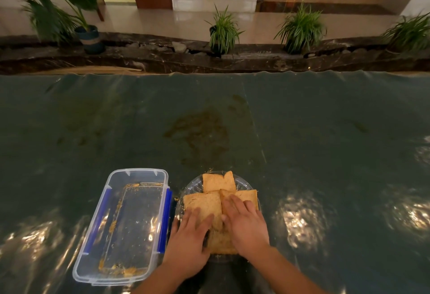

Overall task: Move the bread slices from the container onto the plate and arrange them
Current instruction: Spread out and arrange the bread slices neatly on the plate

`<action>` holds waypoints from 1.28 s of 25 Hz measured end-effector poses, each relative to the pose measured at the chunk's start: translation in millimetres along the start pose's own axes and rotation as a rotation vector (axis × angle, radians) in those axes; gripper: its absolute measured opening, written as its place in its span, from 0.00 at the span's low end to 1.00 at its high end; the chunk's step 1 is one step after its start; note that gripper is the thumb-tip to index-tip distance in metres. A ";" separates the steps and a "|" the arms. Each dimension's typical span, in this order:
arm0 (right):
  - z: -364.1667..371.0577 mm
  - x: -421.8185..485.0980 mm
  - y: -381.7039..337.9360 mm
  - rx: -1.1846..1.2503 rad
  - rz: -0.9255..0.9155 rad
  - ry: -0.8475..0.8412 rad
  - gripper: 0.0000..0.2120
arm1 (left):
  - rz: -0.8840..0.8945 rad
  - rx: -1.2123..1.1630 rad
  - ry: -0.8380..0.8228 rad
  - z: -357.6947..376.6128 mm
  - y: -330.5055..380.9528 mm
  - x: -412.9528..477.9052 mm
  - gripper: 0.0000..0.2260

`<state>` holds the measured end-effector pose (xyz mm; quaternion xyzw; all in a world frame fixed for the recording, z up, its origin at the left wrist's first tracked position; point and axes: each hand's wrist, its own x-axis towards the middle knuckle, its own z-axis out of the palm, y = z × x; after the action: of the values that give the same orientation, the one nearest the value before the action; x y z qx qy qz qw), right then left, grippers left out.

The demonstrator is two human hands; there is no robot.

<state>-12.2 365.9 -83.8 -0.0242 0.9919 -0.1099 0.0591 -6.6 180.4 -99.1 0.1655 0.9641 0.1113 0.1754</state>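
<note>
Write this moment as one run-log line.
container: only crumbs | plate: bread slices | left hand, right hand: flat on bread

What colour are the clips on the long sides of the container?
Blue. The clips on the clear container show plainly in the head view.

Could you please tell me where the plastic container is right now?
The container sits on the table's near left, just left of the plate where both hands rest on the bread slices.
</note>
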 end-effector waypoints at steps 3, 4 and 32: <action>0.5 1.5 -2.6 -0.024 0.024 0.016 0.23 | 0.000 0.004 -0.005 -0.6 -0.7 -0.1 0.34; -1.1 2.7 -3.0 -0.021 0.033 0.031 0.23 | 0.001 0.005 -0.003 -1.0 -0.7 -0.2 0.34; -14.3 2.8 43.9 0.290 0.294 0.134 0.19 | -0.017 -0.136 -0.010 -2.7 -8.0 -8.8 0.34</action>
<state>-18.2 411.6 -80.0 0.1367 0.9602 -0.2432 0.0112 -2.1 169.5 -96.2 0.1453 0.9548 0.1742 0.1919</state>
